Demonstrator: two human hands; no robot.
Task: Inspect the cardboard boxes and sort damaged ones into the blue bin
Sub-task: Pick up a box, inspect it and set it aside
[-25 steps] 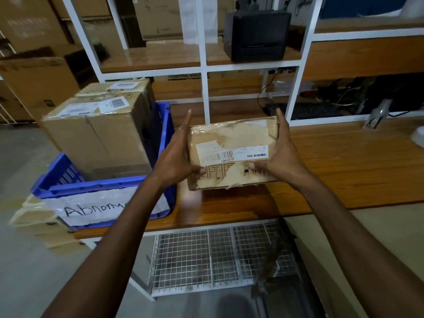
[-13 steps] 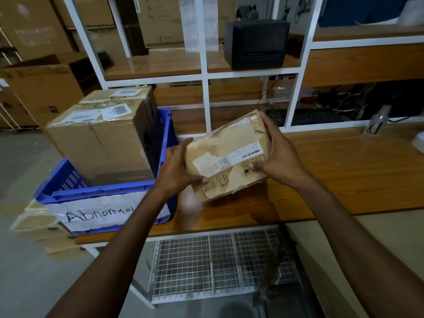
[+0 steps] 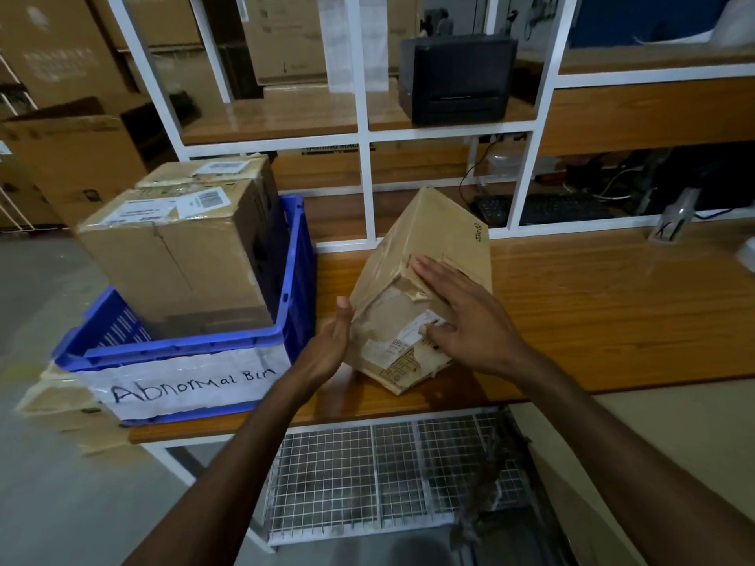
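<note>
The right grip [image 3: 470, 324] now lies flat, with fingers straight and spread on the upper face of the cardboard box [image 3: 445, 234], pressing rather than clasping. The left grip [image 3: 331, 341] is also open, its straight fingers against the box's left side. Half a second ago both were curled round the ends of the box, which showed its label face broadside. It has since been swung round so its length runs away from the viewer. It is tilted, with its near corner low over the counter [image 3: 613, 300]; whether it touches is unclear. The turn exposes torn tape and a peeling label [image 3: 412, 341], so the inspection probably points to damage. The blue bin [image 3: 184, 349], marked "Abnormal Bin", stands just to the left with two boxes [image 3: 175, 259] already in it.
</note>
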